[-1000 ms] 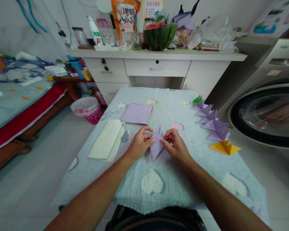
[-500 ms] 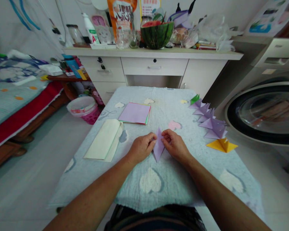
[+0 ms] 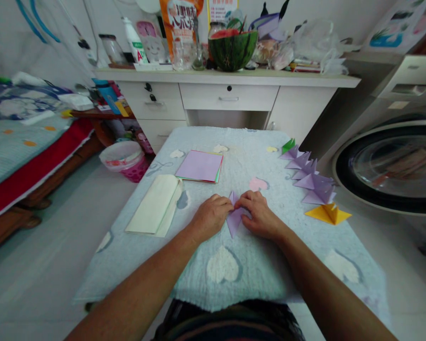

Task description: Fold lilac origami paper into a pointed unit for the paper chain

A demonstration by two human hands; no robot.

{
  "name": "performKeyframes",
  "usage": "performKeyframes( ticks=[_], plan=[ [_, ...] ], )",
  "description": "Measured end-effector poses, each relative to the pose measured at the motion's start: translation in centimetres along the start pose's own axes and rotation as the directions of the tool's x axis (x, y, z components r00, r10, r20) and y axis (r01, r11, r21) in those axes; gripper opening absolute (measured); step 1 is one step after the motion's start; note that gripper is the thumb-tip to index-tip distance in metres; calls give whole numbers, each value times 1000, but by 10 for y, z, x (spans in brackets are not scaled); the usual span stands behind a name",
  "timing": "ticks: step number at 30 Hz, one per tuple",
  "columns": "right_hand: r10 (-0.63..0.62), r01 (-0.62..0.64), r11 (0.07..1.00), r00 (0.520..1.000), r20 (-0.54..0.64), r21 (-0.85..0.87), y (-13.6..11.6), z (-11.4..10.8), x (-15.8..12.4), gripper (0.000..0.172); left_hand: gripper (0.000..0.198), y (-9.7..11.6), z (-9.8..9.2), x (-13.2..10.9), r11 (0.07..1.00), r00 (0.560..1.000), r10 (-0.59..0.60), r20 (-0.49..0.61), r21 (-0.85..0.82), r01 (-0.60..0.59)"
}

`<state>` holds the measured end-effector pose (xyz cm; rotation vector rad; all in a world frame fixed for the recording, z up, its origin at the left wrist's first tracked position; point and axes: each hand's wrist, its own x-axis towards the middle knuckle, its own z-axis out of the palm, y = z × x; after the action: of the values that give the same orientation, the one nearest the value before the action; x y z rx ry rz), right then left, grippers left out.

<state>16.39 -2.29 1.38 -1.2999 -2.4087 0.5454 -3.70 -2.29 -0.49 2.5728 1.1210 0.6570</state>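
Observation:
A purple origami paper (image 3: 235, 223), folded into a narrow diamond, lies on the cloth-covered table between my hands. My left hand (image 3: 215, 215) grips its left edge with fingers closed. From the other side my right hand (image 3: 257, 214) pinches it, the fingertips meeting the left ones near the middle of the paper. The fingers hide part of its upper half. Beyond my left hand lies a stack of square coloured paper (image 3: 199, 166) with a purple sheet on top. A row of folded purple paper pieces (image 3: 314, 182) runs along the right, with a yellow one (image 3: 328, 214) nearest me.
A folded pale sheet (image 3: 152, 206) lies on the table's left. Behind the table stands a white desk (image 3: 230, 97) carrying a cut watermelon (image 3: 232, 51), jars and bags. A washing machine (image 3: 394, 156) is at the right, a pink bin (image 3: 128, 161) at the left.
My hands have come closer together over the folded purple paper, the right fingers reaching left across it. The camera view has shifted slightly; the other things stay in place.

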Motion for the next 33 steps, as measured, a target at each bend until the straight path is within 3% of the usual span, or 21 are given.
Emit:
performKeyframes(
  ticks=[4, 9, 15, 24, 27, 33],
  plan=[
    [-19, 19, 1000, 997, 76, 7, 1, -4, -3, 41, 36, -4, 1, -3, 998, 1000, 10, 7, -64, -10],
    [-49, 49, 999, 996, 69, 5, 8, -4, -3, 32, 46, -3, -4, -4, 994, 999, -1, 32, -113, 5],
    [-75, 74, 997, 995, 62, 25, 11, -6, -3, 13, 40, -4, -11, -2, 984, 998, -30, 51, -171, 39],
    [-42, 42, 999, 999, 17, 14, 7, -4, 0, 12, 5, -8, -6, 1, 968, 990, -144, -4, -207, 140],
    [-33, 33, 999, 999, -6, 2, 6, -1, 0, 17, 4, -8, -3, 2, 970, 987, -160, -28, -190, 152],
    [53, -52, 999, 996, -75, 13, 6, 7, 4, 9, 13, -8, -2, 4, 971, 974, -224, -39, -96, 219]
  ],
)
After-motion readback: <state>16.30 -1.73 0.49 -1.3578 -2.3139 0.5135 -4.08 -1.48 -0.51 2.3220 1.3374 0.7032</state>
